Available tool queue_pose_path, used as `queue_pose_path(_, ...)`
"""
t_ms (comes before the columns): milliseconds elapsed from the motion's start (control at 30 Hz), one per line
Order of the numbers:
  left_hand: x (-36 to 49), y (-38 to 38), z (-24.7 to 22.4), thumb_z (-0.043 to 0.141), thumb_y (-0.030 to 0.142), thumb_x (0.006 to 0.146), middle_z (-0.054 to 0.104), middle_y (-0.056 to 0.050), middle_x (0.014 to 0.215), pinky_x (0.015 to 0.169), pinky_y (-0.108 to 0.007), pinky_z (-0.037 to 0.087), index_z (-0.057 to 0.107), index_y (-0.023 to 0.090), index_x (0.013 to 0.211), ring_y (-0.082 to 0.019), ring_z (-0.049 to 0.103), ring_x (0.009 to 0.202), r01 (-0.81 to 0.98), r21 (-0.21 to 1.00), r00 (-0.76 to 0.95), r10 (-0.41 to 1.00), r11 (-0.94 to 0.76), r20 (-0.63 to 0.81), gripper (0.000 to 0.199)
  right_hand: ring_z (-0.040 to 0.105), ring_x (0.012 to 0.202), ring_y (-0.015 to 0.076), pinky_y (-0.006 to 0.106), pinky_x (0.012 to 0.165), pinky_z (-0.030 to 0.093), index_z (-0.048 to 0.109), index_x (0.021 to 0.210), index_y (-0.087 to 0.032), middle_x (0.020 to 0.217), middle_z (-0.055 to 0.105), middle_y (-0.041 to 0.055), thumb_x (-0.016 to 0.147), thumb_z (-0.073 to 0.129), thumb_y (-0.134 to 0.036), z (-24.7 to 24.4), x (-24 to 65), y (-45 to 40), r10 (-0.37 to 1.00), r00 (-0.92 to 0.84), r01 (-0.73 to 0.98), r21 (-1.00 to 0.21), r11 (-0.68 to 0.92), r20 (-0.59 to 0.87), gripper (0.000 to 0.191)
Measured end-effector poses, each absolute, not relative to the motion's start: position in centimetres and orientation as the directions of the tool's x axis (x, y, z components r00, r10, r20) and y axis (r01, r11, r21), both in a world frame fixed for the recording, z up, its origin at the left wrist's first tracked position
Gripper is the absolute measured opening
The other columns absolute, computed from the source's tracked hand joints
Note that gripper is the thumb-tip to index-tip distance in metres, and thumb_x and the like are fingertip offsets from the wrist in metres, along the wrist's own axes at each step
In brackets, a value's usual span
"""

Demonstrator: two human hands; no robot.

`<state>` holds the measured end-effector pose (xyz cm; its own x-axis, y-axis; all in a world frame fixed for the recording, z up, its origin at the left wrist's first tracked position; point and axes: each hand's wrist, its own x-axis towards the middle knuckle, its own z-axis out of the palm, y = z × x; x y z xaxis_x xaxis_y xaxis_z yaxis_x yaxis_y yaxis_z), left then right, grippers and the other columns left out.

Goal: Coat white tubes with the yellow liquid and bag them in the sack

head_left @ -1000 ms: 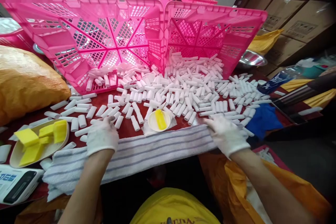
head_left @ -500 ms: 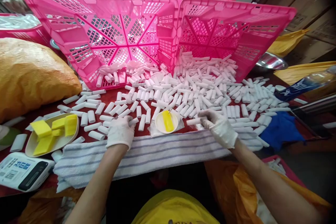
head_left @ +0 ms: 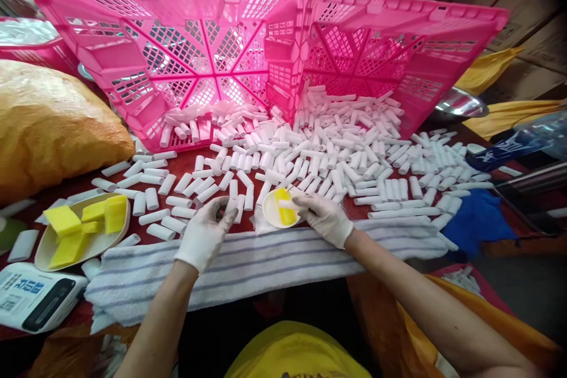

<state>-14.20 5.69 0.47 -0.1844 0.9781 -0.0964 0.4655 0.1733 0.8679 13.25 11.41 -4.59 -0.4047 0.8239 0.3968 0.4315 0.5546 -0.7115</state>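
My gloved left hand (head_left: 206, 233) has its thumb and fingers closed on a short white tube (head_left: 231, 207), in front of other tubes on the red table. My right hand (head_left: 325, 218), also gloved, pinches another white tube (head_left: 287, 204). That tube lies across a yellow sponge piece (head_left: 284, 216) in a small white dish (head_left: 271, 220). Beneath the dish, a white sheet (head_left: 259, 223) partly shows. Many loose white tubes (head_left: 323, 159) are spread in a heap beyond both hands.
Two pink crates (head_left: 217, 77) lie tipped toward me, tubes spilling from them. At left are an orange sack (head_left: 57, 130), a dish (head_left: 121, 230) of yellow sponges and a white device (head_left: 39, 295). A striped towel (head_left: 266, 266) lines the front edge. A plastic bottle (head_left: 527, 144) lies right.
My right hand has moved left, bringing its tube from beside the dish onto the yellow sponge. My left hand has turned and shifted slightly right with its tube.
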Motion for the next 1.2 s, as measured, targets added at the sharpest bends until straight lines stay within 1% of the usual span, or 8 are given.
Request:
queue_pose_path(133,-11.7,5.0,0.5,0.057,0.049,0.08,0.061,-0.007,0.119,0.097,-0.03,0.043,0.056,0.018,0.115,-0.019,0.055,0.111,0.314,0.933,-0.12,0.982,0.177,-0.146,0.047,0.061,0.085,0.0149,0.027,0.079,0.05,0.067,0.108,-0.022,0.096,0.067,0.0039,0.089,0.049,-0.028,-4.1,13.1,10.6,0.857,-0.366,0.452,-0.736,0.504,0.362,0.026)
queue_pose_path(267,-10.0,4.9,-0.7,0.055,0.049,0.081,0.062,-0.009,0.114,0.083,-0.03,0.05,0.052,0.016,0.116,-0.018,0.062,0.094,0.214,0.957,-0.041,0.98,0.197,-0.193,0.048,0.061,0.08,0.0148,0.027,0.076,0.051,0.069,0.104,-0.022,0.09,0.066,0.0026,0.086,0.054,-0.032,-3.9,13.1,10.2,0.878,-0.379,0.525,-0.714,0.464,0.292,0.025)
queue_pose_path(367,-9.6,5.0,-1.4,0.054,0.049,0.082,0.062,-0.01,0.114,0.076,-0.029,0.052,0.052,0.015,0.117,-0.016,0.063,0.084,0.244,0.949,-0.042,0.979,0.202,-0.197,0.049,0.063,0.093,0.0174,0.031,0.085,0.051,0.064,0.112,-0.02,0.103,0.066,0.0062,0.087,0.053,-0.031,-4.3,12.9,9.8,0.923,-0.253,0.473,-0.794,0.38,0.291,0.029)
queue_pose_path(533,-9.8,5.0,-2.1,0.055,0.048,0.08,0.06,-0.012,0.122,0.082,-0.03,0.051,0.053,0.016,0.122,-0.02,0.062,0.096,0.298,0.935,-0.073,0.981,0.194,-0.18,0.052,0.061,0.079,0.0165,0.032,0.075,0.052,0.068,0.097,-0.02,0.087,0.064,0.0056,0.087,0.054,-0.03,-5.3,13.0,9.1,0.858,-0.335,0.507,-0.693,0.512,0.389,0.02)
queue_pose_path(667,-10.1,4.6,-2.0,0.053,0.049,0.081,0.06,-0.012,0.122,0.089,-0.031,0.049,0.052,0.016,0.123,-0.021,0.061,0.103,0.294,0.936,-0.061,0.982,0.191,-0.181,0.054,0.061,0.088,0.0175,0.032,0.081,0.051,0.063,0.111,-0.018,0.096,0.064,0.0076,0.086,0.056,-0.03,-5.3,13.0,8.8,0.868,-0.307,0.49,-0.717,0.496,0.39,0.028)
queue_pose_path(900,-10.1,4.0,-1.3,0.056,0.049,0.08,0.065,-0.01,0.113,0.092,-0.032,0.046,0.057,0.015,0.112,-0.021,0.061,0.103,0.298,0.932,-0.06,0.979,0.206,-0.197,0.047,0.049,0.064,0.0116,0.025,0.062,0.042,0.069,0.074,-0.017,0.069,0.056,0.0014,0.084,0.055,-0.032,-3.9,12.8,7.8,0.863,-0.4,0.555,-0.667,0.497,0.31,0.023)
queue_pose_path(1067,-8.9,3.6,-0.8,0.066,0.042,0.073,0.066,-0.007,0.104,0.089,-0.03,0.048,0.059,0.016,0.103,-0.019,0.062,0.097,0.237,0.957,-0.048,0.986,0.166,-0.159,0.041,0.052,0.063,0.011,0.024,0.055,0.043,0.061,0.085,-0.016,0.078,0.06,0.0034,0.075,0.065,-0.044,-2.4,12.9,6.0,0.988,-0.09,0.222,-0.964,0.144,0.126,0.03)
queue_pose_path(1200,-7.4,3.0,0.3,0.068,0.037,0.072,0.066,-0.005,0.099,0.082,-0.027,0.049,0.059,0.015,0.099,-0.016,0.062,0.09,0.169,0.975,0.072,0.984,0.148,-0.161,0.037,0.039,0.046,0.0071,0.02,0.042,0.031,0.058,0.086,-0.015,0.058,0.049,-0.003,0.075,0.061,-0.053,-0.8,12.8,5.6,0.977,-0.129,0.087,-0.983,-0.161,-0.172,0.04)
